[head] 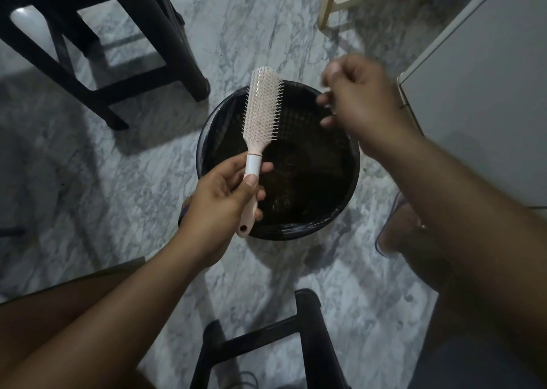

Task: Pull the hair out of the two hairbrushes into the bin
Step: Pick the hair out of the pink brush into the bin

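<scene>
The left hand (225, 202) grips the pink brush (262, 110) over the bin (310, 224). The right hand (359, 98) is blurry, so I cannot tell its grip.

Left hand (225, 199): centre of the frame, your thumb and fingers wrapped round the hairbrush (262, 107) handle.
Right hand (358, 98): upper right of centre, your fingers curled, blurred; any pinch unclear.
Forearms: yours reach in from both lower corners.

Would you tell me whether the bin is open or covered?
Open: the bin shows its dark inside, no lid, beneath the hairbrush the left hand holds.
</scene>
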